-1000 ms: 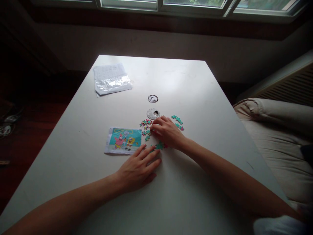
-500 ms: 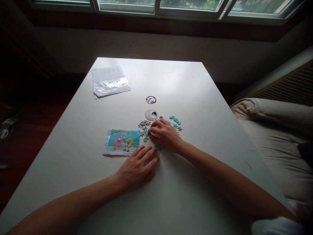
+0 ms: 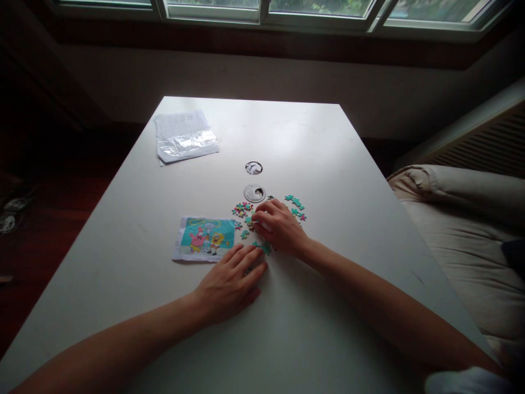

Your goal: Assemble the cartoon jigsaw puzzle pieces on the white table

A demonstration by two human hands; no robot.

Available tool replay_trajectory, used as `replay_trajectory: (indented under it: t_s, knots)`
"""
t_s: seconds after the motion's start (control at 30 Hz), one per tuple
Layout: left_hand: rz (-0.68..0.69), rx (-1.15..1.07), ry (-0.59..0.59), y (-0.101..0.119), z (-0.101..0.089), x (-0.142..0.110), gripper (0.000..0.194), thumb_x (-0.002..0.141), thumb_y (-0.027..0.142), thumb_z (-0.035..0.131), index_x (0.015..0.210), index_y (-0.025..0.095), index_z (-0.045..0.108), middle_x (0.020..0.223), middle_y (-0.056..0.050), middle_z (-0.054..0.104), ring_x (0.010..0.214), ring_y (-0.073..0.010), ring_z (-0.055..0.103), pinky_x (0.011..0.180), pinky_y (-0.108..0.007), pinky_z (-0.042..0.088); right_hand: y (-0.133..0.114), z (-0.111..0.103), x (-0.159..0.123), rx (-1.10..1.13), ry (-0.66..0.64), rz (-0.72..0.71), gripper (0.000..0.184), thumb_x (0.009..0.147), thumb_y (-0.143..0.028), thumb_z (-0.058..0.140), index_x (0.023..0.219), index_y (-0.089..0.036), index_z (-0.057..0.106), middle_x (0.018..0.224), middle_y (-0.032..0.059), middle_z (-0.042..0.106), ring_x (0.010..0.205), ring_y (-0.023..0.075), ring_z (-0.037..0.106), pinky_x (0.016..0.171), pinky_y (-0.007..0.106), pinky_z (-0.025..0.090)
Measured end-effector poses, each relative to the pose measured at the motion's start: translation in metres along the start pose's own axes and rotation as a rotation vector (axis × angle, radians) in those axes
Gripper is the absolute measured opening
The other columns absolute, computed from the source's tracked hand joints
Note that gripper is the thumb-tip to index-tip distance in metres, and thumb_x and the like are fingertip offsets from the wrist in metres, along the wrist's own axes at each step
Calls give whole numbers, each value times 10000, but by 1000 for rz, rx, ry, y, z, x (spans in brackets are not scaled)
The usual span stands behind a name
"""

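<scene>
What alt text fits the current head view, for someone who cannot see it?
A person's right hand is over small, colorful puzzle pieces on a white table; the left hand lies at a corner of a cartoon picture sheet. Papers lie near the far left corner.

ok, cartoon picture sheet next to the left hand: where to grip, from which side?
I'd pinch the cartoon picture sheet by its white left border, coming from the left. It lies roughly flat and that border is unobstructed, while the left hand crowds its near right corner and puzzle pieces lie just off its right edge.
</scene>
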State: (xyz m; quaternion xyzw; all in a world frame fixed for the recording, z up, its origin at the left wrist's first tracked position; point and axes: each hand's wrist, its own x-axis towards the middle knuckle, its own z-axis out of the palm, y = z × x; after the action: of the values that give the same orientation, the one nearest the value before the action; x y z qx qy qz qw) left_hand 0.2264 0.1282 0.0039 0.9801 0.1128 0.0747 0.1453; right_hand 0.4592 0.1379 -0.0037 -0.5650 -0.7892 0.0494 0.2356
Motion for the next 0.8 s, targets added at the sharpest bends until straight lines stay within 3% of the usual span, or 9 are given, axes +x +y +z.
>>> replay_trajectory:
  t_s: [0.17, 0.3, 0.47, 0.67, 0.8]
  knots:
    - [2, 0, -19, -1, 2, -1, 462, 970, 345, 538, 1399, 180, 505, 1592, -161, 375, 1498, -315, 310, 1236, -550, 256, 0, 6, 10, -8, 6, -2, 211, 941, -239, 625, 1141, -232, 692, 1127, 90, 646, 1058, 254, 509, 956, 414, 429]
    - [-11, 12, -28, 0, 2, -2, 489, 977, 384, 530, 1427, 198, 487, 1620, -147, 330, 1522, -322, 258, 1244, -564, 222, -1, 9, 18, -20, 4, 0, 188, 948, -242, 614, 1100, -252, 723, 1091, 82, 642, 1035, 245, 502, 937, 399, 425]
    - [-106, 59, 36, -7, 0, -1, 488, 975, 421, 537, 1410, 201, 514, 1579, -144, 395, 1478, -345, 329, 1219, -585, 264, 0, 9, 17, -8, 5, -27, 133, 945, -237, 617, 1014, -246, 730, 1094, 80, 634, 1043, 243, 498, 930, 392, 419]
    - [-314, 81, 169, -22, -8, 0, 454, 960, 391, 564, 1372, 201, 543, 1389, -152, 546, 1299, -332, 487, 1088, -542, 435, -3, 8, 25, -45, -18, 32, 275, 956, -259, 595, 1220, -221, 661, 1137, 97, 634, 1063, 262, 494, 943, 404, 422]
    - [-412, 118, 175, -32, -13, -1, 425, 976, 414, 534, 1341, 199, 554, 1339, -145, 551, 1242, -327, 509, 1047, -529, 457, -4, 10, 35, -101, -44, 59, 291, 973, -289, 575, 1247, -233, 656, 1137, 105, 624, 1078, 272, 489, 944, 413, 410]
